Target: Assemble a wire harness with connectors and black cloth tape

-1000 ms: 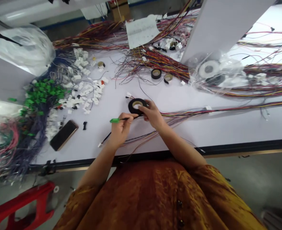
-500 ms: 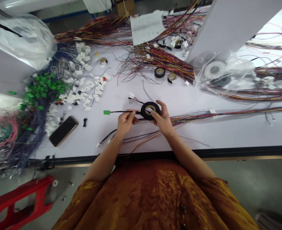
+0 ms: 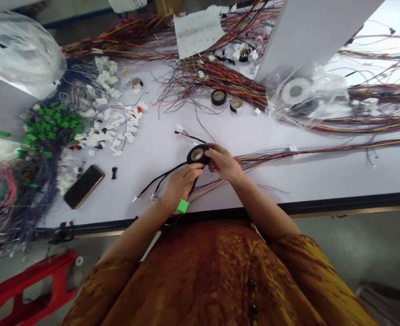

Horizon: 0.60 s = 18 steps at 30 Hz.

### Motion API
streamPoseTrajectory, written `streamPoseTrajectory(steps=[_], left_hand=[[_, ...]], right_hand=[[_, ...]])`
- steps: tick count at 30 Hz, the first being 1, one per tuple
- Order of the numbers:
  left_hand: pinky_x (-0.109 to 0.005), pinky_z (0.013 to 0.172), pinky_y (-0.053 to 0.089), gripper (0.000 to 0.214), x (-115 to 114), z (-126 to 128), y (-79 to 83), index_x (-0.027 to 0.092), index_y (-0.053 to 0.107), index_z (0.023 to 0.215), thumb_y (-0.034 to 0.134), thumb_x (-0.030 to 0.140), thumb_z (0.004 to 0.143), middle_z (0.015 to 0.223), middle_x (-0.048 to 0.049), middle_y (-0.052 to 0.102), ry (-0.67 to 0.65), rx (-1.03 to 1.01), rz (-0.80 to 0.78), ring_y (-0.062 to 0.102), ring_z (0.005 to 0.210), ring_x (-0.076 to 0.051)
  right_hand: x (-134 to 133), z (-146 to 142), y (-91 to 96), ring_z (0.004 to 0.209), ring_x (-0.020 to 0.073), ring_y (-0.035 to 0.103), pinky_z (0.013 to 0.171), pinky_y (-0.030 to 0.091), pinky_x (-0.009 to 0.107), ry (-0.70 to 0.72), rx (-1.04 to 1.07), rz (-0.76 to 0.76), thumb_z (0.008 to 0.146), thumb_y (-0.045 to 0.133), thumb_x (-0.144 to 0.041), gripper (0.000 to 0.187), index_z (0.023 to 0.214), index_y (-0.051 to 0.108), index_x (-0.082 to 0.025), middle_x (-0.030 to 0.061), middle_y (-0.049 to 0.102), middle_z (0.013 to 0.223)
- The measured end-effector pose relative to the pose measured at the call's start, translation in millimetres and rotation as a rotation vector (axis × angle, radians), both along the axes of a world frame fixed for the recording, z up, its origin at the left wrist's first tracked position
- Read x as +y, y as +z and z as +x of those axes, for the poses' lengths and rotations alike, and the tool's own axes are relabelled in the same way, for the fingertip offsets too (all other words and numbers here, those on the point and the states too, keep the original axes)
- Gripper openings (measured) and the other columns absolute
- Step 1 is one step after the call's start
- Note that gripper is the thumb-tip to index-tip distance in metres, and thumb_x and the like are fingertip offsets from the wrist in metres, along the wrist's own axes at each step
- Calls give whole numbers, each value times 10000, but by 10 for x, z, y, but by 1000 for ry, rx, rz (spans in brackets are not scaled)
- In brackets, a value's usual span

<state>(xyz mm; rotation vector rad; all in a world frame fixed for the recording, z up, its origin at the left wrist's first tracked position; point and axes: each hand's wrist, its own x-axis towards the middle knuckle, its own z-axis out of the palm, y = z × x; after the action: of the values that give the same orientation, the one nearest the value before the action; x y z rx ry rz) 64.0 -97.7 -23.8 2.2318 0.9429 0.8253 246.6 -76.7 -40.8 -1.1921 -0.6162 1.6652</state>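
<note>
A roll of black electrical tape (image 3: 197, 155) sits between my hands above the white table. My right hand (image 3: 222, 163) grips the roll from its right side. My left hand (image 3: 183, 183) is closed on a black wire bundle (image 3: 162, 177) up against the roll's lower edge. A green connector (image 3: 183, 206) dangles from the bundle just below my left wrist. The bundle's other end runs left to small white connectors (image 3: 139, 196). A thin wire with a white plug (image 3: 179, 129) lies beyond the roll.
Coloured wire harnesses (image 3: 216, 79) spread across the table, with white and green connectors (image 3: 101, 122) at left. A phone (image 3: 83, 186) lies near the front edge. Two small tape rolls (image 3: 218, 97) stand ahead, beside a plastic bag (image 3: 305, 97). A red stool (image 3: 26, 285) is on the floor.
The green connector has swung from left of my hands to below my left wrist. My hands have drawn closer together, and the tape roll now tilts more.
</note>
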Motion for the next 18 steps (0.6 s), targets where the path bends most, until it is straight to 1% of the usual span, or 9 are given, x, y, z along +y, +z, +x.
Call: streamPoseTrajectory(steps=[2,5,8,10,11,13,15,17,18], left_hand=[[-336,836,599,207,91,11,-64,217,670,977,536,375,977,1142,-98,732,150,-171,-101,723,994,-193],[-216,463,500,290,244,79,-84,203,590,956,567,492,946,969,-79,751,369,-416,-433,682,577,-117],[-188,365,419,340,294,144,22,212,554,964,600,545,908,879,-42,749,404,-491,-629,596,424,-85],[-214,487,531,307,237,154,132,209,589,987,567,511,940,950,-58,750,320,-390,-541,679,559,-111],[-244,591,581,273,188,146,182,207,615,1000,548,469,960,997,-72,749,246,-290,-439,719,673,-135],[-303,781,606,196,76,115,241,212,656,1023,526,352,980,1070,-89,746,70,-60,-188,740,879,-180],[-340,868,593,168,-15,78,231,229,666,1040,516,260,971,1099,-86,750,-80,79,-2,729,990,-205],[-364,917,581,167,-47,54,159,234,652,1055,507,238,972,1133,-84,747,-104,65,31,714,1065,-213],[-364,923,580,155,-35,50,110,230,642,1049,507,258,979,1152,-88,742,-53,1,5,708,1088,-211]], right_hand=[[-150,58,-76,449,73,343,388,272,192,-63,-12,38,821,524,-264,439,1246,433,-204,-59,478,672],[-559,68,-159,642,142,545,515,476,274,-101,-393,323,841,551,-273,589,1403,373,-263,57,607,981],[-844,-5,-131,854,189,610,718,561,350,6,-760,596,854,564,-236,402,1256,550,-246,117,589,1160],[-813,-60,-60,792,147,603,683,555,309,-14,-722,593,889,555,-269,241,1124,586,-228,104,590,1156],[-729,-79,-22,730,119,589,621,539,272,-53,-631,533,903,561,-310,246,1133,564,-222,92,597,1129],[-470,-89,38,618,81,541,489,464,211,-111,-428,368,879,624,-394,422,1233,486,-211,59,612,1027],[-187,-54,57,538,63,480,409,379,180,-61,-302,229,803,714,-390,570,1270,452,-194,12,604,880],[6,19,34,472,52,407,364,303,173,36,-232,120,768,730,-323,516,1205,497,-179,-29,563,739],[43,61,11,443,47,360,351,265,172,53,-193,76,784,697,-301,457,1182,508,-178,-45,535,688]])
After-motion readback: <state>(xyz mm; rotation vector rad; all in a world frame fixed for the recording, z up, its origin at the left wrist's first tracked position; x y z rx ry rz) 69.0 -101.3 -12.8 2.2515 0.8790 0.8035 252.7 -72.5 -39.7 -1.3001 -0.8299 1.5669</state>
